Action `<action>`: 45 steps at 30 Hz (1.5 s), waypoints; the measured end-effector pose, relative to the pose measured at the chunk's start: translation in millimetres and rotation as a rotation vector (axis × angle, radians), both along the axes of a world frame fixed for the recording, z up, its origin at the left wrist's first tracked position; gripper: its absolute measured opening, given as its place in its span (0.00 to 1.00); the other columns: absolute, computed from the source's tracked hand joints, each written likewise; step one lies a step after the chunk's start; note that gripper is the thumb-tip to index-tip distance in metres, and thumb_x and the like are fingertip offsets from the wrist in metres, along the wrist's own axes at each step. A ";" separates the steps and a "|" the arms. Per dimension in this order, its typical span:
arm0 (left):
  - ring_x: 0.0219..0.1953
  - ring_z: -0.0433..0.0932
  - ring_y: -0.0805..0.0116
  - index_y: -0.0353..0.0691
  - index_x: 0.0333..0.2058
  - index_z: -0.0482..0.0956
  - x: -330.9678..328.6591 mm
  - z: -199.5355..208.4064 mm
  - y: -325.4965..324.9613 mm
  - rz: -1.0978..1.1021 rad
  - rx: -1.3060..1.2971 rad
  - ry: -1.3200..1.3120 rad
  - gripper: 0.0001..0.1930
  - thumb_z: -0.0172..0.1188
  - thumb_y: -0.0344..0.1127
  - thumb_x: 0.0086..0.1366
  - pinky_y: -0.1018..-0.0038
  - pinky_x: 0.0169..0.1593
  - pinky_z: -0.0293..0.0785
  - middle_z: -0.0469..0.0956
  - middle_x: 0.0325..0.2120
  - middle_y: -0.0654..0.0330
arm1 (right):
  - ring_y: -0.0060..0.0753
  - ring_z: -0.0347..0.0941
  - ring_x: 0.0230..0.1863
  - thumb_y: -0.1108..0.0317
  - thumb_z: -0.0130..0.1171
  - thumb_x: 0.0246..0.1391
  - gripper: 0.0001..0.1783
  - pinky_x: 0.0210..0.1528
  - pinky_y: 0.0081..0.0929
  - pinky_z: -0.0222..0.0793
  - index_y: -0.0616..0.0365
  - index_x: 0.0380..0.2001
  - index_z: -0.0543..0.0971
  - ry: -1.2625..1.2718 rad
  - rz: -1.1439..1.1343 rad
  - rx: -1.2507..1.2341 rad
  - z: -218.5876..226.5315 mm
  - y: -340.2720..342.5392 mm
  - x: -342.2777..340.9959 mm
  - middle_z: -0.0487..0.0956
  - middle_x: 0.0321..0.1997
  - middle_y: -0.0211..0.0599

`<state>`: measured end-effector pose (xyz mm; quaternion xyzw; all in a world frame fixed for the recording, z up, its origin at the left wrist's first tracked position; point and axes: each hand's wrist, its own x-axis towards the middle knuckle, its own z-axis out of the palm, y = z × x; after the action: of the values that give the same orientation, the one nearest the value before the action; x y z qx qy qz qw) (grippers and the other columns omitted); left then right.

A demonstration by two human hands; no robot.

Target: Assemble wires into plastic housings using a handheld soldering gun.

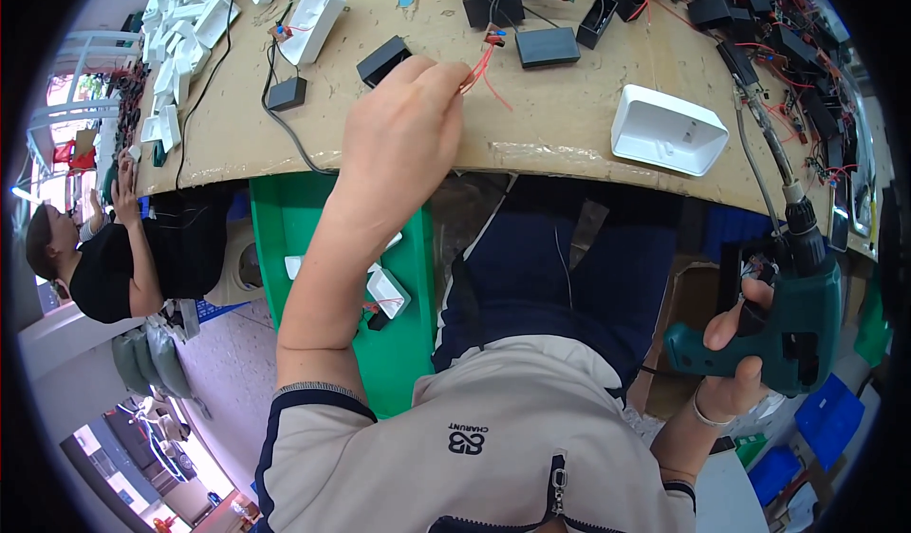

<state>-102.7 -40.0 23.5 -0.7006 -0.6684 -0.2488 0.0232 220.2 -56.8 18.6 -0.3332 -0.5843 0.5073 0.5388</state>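
Pinched thin red wires (488, 61) in the left hand (403, 120), close beside a small circuit board (494, 37), over the cardboard bench top (560, 111), and gripped a green pistol-grip soldering gun (807, 319) by its handle (691, 348) in the right hand (735, 376). Risked, by tugging too hard, tearing one free of the board; risked, by swinging the metal tip (744, 89) carelessly if hot, scorching the black plastic boxes (799, 51) and red leads (780, 113) crowded near it; could not tell tip and nearest box (735, 61) as touching or apart
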 end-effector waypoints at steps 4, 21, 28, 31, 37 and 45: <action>0.27 0.76 0.69 0.34 0.33 0.74 -6.4 -1.7 -8.1 -0.073 0.182 -0.399 0.09 0.55 0.20 0.50 0.81 0.28 0.70 0.72 0.25 0.57 | 0.22 0.67 0.23 0.56 0.57 0.47 0.36 0.20 0.13 0.65 0.68 0.52 0.56 0.046 0.032 -0.042 -5.8 4.5 1.7 0.66 0.49 0.58; 0.31 0.75 0.72 0.30 0.36 0.75 29.3 8.2 -10.4 -0.334 -0.264 -0.795 0.10 0.54 0.20 0.52 0.85 0.28 0.70 0.68 0.39 0.53 | 0.21 0.62 0.27 0.56 0.53 0.51 0.36 0.25 0.16 0.62 0.65 0.56 0.51 0.375 0.103 -0.239 -14.8 12.0 -18.7 0.60 0.55 0.56; 0.24 0.70 0.77 0.31 0.30 0.74 54.1 1.9 6.9 -0.521 -0.142 -0.699 0.05 0.53 0.20 0.53 0.84 0.24 0.67 0.69 0.29 0.57 | 0.22 0.66 0.25 0.53 0.54 0.48 0.39 0.22 0.16 0.67 0.67 0.55 0.52 0.408 0.200 -0.296 -13.9 15.4 -33.2 0.62 0.51 0.60; 0.23 0.70 0.76 0.30 0.28 0.73 55.4 11.4 9.0 -0.585 -0.093 -0.514 0.04 0.51 0.18 0.52 0.83 0.23 0.66 0.69 0.26 0.57 | 0.22 0.66 0.25 0.54 0.54 0.49 0.39 0.23 0.17 0.67 0.67 0.55 0.52 0.424 0.198 -0.286 -17.2 16.2 -25.7 0.62 0.52 0.60; 0.22 0.68 0.78 0.29 0.27 0.73 39.7 27.5 4.9 -0.534 -0.138 -0.753 0.06 0.53 0.18 0.47 0.84 0.23 0.63 0.69 0.23 0.57 | 0.22 0.64 0.26 0.56 0.53 0.50 0.38 0.26 0.18 0.66 0.65 0.56 0.50 0.505 0.144 -0.293 -24.9 20.2 -12.2 0.61 0.52 0.59; 0.17 0.68 0.83 0.33 0.26 0.75 101.4 10.3 -3.3 -0.390 -0.519 -1.041 0.02 0.55 0.22 0.52 0.87 0.19 0.61 0.71 0.23 0.62 | 0.22 0.64 0.26 0.54 0.52 0.51 0.38 0.25 0.17 0.66 0.64 0.57 0.50 0.482 0.155 -0.285 -27.4 30.1 -20.8 0.61 0.52 0.59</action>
<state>-1.3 -43.4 33.8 -0.5795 -0.4902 -0.3870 -0.5236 199.4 -26.7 -8.8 -0.2296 -0.3860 0.6885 0.5695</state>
